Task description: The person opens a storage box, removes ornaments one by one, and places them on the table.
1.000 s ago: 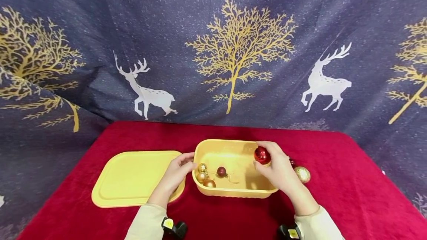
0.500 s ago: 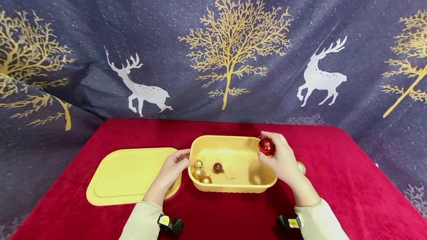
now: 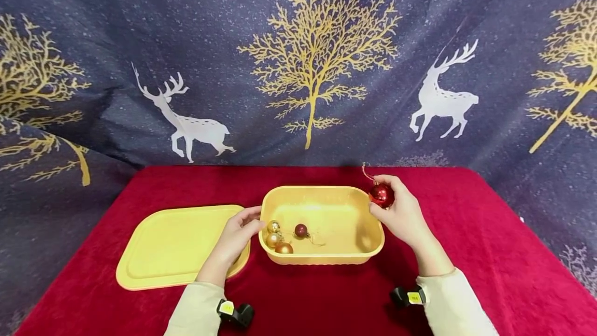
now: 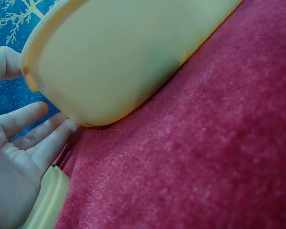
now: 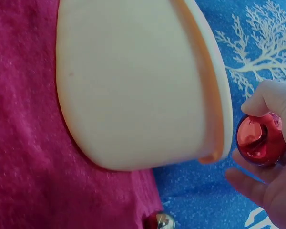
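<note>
A shiny red Christmas bauble (image 3: 381, 195) is pinched between the thumb and fingers of my right hand (image 3: 400, 211), level with the far right corner of the yellow plastic box (image 3: 322, 259). Its hanging loop sticks up to the left. In the right wrist view the red bauble (image 5: 260, 140) shows beside the box rim. My left hand (image 3: 238, 232) holds the box's left end. From the left wrist, its thumb (image 4: 7, 62) goes over the rim and other fingers (image 4: 52, 143) touch the outer wall. Inside lie small gold baubles (image 3: 273, 240) and a dark red bauble (image 3: 301, 231).
A yellow lid (image 3: 172, 245) lies flat to the left of the box, partly under my left forearm. Below the right hand, another bauble (image 5: 163, 220) sits on the red cloth (image 3: 326, 299). A printed deer-and-tree curtain (image 3: 298, 66) hangs behind the table.
My right hand has carried the red bauble rightward and away, from over the box's inside to its far right rim. The left hand stays at the box; the head view has shifted.
</note>
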Motion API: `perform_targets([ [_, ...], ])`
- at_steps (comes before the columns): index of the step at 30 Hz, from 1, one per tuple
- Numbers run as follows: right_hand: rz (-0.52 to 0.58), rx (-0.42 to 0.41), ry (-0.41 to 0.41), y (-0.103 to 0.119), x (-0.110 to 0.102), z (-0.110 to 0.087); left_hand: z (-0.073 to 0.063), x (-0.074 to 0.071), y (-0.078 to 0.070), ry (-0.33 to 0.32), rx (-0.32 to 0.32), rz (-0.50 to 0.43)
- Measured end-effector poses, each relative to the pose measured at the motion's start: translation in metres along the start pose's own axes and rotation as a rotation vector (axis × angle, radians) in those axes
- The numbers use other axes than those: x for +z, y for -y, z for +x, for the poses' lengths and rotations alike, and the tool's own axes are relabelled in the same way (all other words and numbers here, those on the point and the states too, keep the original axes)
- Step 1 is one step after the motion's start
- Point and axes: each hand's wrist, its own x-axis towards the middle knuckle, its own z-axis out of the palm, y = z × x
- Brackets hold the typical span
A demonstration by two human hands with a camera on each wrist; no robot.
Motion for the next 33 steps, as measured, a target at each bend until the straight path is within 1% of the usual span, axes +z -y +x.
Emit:
perform_targets([
  [11, 0.001, 0.065, 0.046, -0.019, -0.005, 0.000, 0.003, 0.001, 0.003, 0.007, 0.004, -0.012],
  [18, -0.013, 0.107, 0.090, -0.023, -0.011, 0.003, 0.003, -0.001, 0.001, 0.005, -0.008, 0.008],
  [28, -0.051, 0.122, 0.046, -0.030, -0.020, 0.005, 0.003, -0.001, 0.000, 0.009, -0.024, 0.002],
  [33, -0.058, 0.156, 0.038, -0.038, -0.026, 0.004, 0.004, 0.000, -0.001, 0.015, -0.025, 0.006],
])
